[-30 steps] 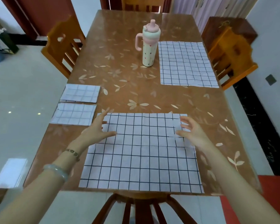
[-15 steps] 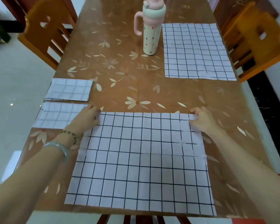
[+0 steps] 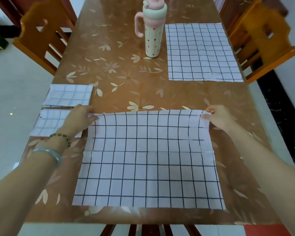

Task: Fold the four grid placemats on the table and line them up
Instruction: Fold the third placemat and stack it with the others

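Now, on the floral table [image 3: 160, 92], we are starting the third fold. The near grid placemat [image 3: 148, 160] lies spread, its far corners pinched: left hand [image 3: 80, 116] on one, right hand [image 3: 220, 117] on the other. Next, we judge, both corners come evenly toward the near edge. The far placemat [image 3: 201, 51] lies open, and two folded placemats [image 3: 68, 95] sit left. The capped bottle [image 3: 152, 31] hides its contents.

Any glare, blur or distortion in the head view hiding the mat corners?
Head view: glare on the table near its front edge; wide-angle bends grid lines on the near mat; right chair blurred; corners pinched by left hand and right hand show clearly.
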Motion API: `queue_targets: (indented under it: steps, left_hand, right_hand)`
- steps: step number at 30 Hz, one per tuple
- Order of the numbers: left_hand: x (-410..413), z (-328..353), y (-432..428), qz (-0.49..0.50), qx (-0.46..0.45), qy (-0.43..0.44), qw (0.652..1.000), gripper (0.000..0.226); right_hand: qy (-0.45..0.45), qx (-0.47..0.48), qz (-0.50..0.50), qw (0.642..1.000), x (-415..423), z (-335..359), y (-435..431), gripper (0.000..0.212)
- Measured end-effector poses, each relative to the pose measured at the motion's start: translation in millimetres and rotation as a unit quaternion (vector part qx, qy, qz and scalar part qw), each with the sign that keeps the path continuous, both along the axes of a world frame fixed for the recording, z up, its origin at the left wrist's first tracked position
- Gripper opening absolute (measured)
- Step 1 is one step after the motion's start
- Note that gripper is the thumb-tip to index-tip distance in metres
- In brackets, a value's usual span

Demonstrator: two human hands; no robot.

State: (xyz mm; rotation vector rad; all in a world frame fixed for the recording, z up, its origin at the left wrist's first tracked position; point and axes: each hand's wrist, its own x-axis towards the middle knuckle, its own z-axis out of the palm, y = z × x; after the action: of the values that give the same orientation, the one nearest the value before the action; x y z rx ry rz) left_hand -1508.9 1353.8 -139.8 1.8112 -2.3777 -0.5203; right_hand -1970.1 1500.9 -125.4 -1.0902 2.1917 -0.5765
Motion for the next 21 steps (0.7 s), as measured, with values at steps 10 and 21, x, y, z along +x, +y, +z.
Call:
queue_targets:
  steps: [10, 21]
  left_hand:
    - [20, 67, 60, -0.036, 0.044, 0.061, 0.996, 0.019]
    - [51, 51, 167, -0.065, 0.102, 0.064, 0.991, 0.029]
  right_hand:
    - [-0.019, -0.111, -0.019, 0.993, 13, 54, 72, 0.016]
    - [0.128, -0.041, 0.077, 0.988, 41, 12, 170, 0.028]
